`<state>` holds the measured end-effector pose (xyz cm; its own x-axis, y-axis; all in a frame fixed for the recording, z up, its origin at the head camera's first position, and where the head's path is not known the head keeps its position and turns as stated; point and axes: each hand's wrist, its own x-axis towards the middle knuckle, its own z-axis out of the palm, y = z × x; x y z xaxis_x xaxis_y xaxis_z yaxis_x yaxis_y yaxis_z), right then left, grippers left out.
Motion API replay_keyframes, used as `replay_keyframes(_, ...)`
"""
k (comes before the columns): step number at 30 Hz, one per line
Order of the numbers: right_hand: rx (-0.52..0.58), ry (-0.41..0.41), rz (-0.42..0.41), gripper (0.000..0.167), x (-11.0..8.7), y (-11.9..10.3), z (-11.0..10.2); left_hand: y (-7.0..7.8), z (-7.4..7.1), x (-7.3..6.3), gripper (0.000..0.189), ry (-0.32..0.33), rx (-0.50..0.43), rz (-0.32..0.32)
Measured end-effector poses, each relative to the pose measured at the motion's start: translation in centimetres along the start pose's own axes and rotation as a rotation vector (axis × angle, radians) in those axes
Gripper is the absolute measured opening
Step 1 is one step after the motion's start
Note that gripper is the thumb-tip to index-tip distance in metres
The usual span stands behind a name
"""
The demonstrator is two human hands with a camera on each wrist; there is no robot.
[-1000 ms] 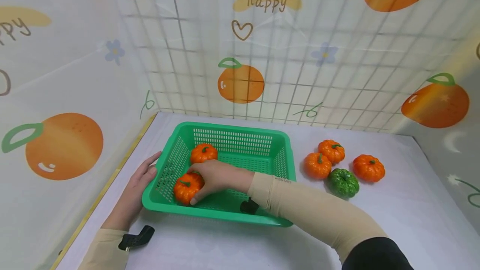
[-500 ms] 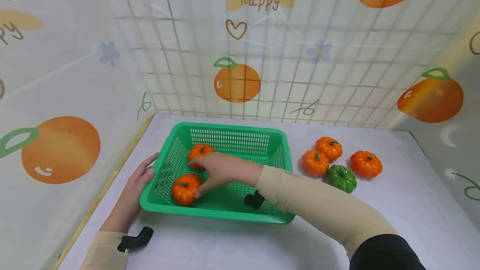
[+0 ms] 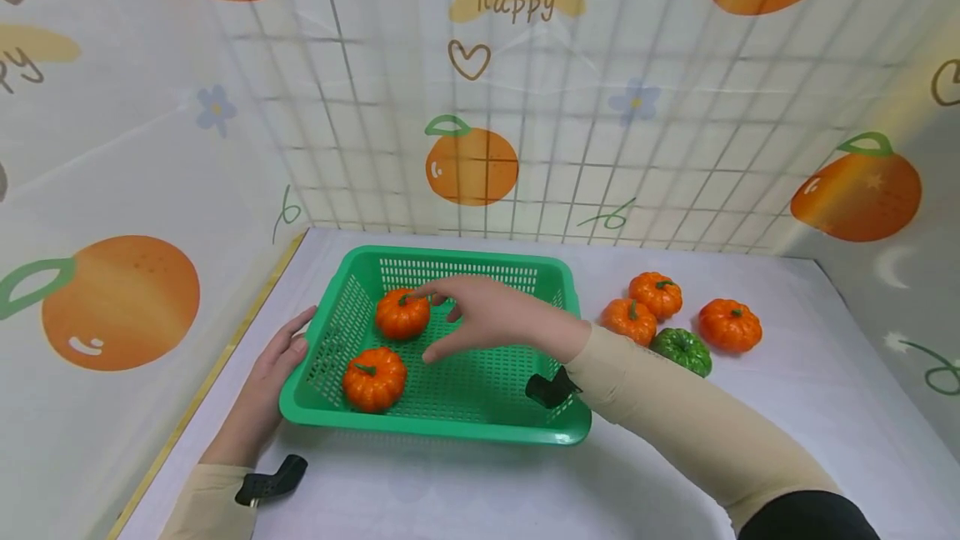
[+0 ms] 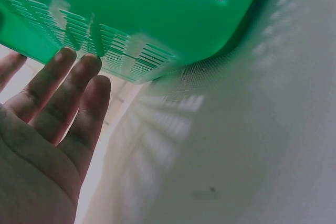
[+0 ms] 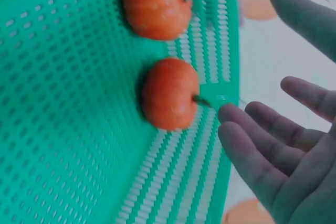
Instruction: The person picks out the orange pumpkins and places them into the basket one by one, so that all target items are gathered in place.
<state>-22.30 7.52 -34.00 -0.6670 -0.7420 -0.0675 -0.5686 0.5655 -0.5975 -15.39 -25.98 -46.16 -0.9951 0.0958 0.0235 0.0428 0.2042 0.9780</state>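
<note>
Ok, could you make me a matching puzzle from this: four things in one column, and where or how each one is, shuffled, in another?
Things:
1. Left-hand fingers
2. Plastic basket
3. Green pumpkin
4. Right-hand fingers

Places and states:
A. On the table, right of the basket
B. Above the basket, gripping nothing
C. Outside, at the basket's left end wall
D. Has two orange pumpkins inside

Pairs: 1-C, 2-D, 3-A, 4-B
</note>
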Motion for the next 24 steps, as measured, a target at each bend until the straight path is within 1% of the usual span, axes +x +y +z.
replay_keyframes(4,0.051,0.067,0.045,0.082,-1.9,1.3,-1.2,0.0,-0.1,-0.1,0.05,0.0,0.006,-0.009)
replay_keyframes(7,0.096,0.108,0.059,0.082,-3.1,2.1,-1.9,-0.1,-0.2,-0.2,0.05,0.001,0.009,-0.013)
replay_keyframes(11,0.122,0.148,0.066,0.082,-4.6,2.9,-2.8,0.0,-0.2,-0.2,0.05,-0.004,0.006,-0.022)
replay_keyframes(17,0.199,0.212,0.144,0.08,-7.2,3.9,-3.6,0.1,-0.1,-0.1,0.05,-0.007,0.001,-0.012)
replay_keyframes(20,0.201,0.244,0.158,0.08,-8.4,4.5,-3.9,0.1,-0.1,-0.1,0.05,-0.006,-0.002,-0.015)
replay_keyframes(24,0.161,0.28,0.147,0.082,-9.8,5.5,-4.2,0.1,-0.1,-0.1,0.051,-0.012,-0.007,-0.029)
